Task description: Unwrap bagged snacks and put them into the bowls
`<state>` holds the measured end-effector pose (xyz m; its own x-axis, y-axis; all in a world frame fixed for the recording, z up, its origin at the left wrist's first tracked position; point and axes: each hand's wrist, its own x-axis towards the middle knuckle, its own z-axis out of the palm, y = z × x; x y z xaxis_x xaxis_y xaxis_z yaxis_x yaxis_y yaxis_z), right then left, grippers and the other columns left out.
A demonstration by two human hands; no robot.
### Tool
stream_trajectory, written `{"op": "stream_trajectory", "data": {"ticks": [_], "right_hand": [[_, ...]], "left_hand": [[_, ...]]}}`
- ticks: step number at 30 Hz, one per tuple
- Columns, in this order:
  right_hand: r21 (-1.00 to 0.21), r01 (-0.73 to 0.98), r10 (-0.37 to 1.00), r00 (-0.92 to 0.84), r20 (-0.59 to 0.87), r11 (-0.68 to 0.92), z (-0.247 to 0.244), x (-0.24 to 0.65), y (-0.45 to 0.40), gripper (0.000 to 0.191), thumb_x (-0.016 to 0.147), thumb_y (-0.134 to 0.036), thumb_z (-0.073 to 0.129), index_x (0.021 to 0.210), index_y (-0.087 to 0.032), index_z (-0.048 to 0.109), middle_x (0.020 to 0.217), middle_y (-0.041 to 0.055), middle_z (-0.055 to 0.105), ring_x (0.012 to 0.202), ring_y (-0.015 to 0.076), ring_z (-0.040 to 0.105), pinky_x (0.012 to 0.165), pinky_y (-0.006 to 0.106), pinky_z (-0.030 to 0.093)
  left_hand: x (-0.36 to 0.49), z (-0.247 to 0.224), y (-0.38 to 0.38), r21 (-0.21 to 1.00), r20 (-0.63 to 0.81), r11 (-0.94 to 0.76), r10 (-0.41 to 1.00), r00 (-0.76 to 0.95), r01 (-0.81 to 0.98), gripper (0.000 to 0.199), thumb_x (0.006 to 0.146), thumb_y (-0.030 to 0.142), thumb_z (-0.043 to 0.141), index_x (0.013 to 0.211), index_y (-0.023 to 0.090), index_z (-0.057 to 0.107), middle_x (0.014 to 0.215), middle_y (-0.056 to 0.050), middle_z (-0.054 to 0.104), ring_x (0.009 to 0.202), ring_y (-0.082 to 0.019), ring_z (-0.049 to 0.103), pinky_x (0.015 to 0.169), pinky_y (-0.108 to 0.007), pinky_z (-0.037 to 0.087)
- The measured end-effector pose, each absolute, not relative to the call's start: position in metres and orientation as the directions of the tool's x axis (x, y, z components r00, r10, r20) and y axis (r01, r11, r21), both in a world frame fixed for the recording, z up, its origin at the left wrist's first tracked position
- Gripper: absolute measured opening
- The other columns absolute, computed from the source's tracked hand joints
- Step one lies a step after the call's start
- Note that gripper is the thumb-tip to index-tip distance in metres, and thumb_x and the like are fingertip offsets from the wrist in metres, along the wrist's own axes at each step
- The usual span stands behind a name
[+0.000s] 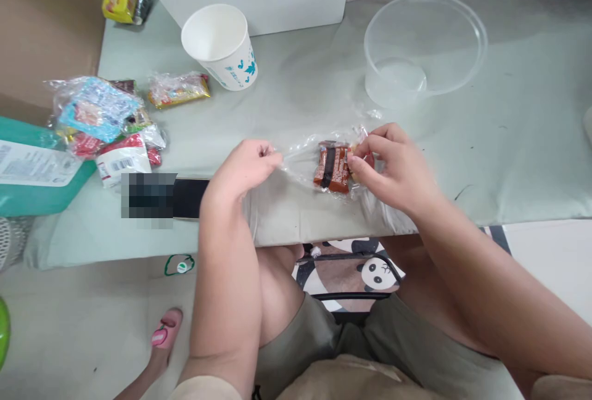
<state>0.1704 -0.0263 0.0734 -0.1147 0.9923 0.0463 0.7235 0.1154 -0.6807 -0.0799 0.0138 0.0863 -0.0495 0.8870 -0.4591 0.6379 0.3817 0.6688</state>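
Between my hands a clear plastic bag [301, 156] is stretched out above the near part of the table. My left hand [247, 169] pinches its left end between thumb and fingers. At the other end, my right hand [393, 169] has its fingers closed on the bag's right side, by a small brown snack packet [333, 166] with a dark band. The packet appears to be inside the clear plastic. A bit of red and yellow wrapping shows by my right fingertips, partly hidden by them.
Beyond my hands stand a white paper cup [231, 70] and a clear round plastic tub [425, 48]. Wrapped snacks [99, 116] pile up at the left, near a teal container [41, 166]. A dark flat object [189, 198] lies beside my left forearm. Another person's pink shoe [167, 329] shows below.
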Motion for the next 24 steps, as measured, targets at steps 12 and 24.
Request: {"op": "stream_trajectory", "data": {"ticks": [12,24], "right_hand": [[-0.167,0.986,0.964,-0.021,-0.263,-0.024,0.122,0.153,-0.016,0.038,0.094,-0.049,0.051,0.102,-0.017,0.071,0.13,0.0175,0.062,0.077,0.0236,0.063,0.062,0.036,0.041],[-0.191,0.979,0.984,-0.1,-0.151,0.07,0.107,0.132,-0.027,0.053,0.087,-0.059,0.062,0.119,-0.018,0.063,0.125,0.0215,0.062,0.083,0.0297,0.066,0.064,0.036,0.044]], "left_hand": [[-0.036,0.11,-0.004,0.57,0.005,-0.212,0.967,0.254,0.794,0.026,0.077,0.02,0.075,0.101,0.025,0.067,0.12,-0.005,0.064,0.116,-0.025,0.061,0.098,-0.037,0.049],[-0.038,0.088,0.01,0.828,-0.529,0.511,0.848,0.02,0.231,0.022,0.096,0.041,0.055,0.085,0.022,0.052,0.084,-0.003,0.069,0.071,-0.018,0.072,0.052,-0.023,0.035]]}}
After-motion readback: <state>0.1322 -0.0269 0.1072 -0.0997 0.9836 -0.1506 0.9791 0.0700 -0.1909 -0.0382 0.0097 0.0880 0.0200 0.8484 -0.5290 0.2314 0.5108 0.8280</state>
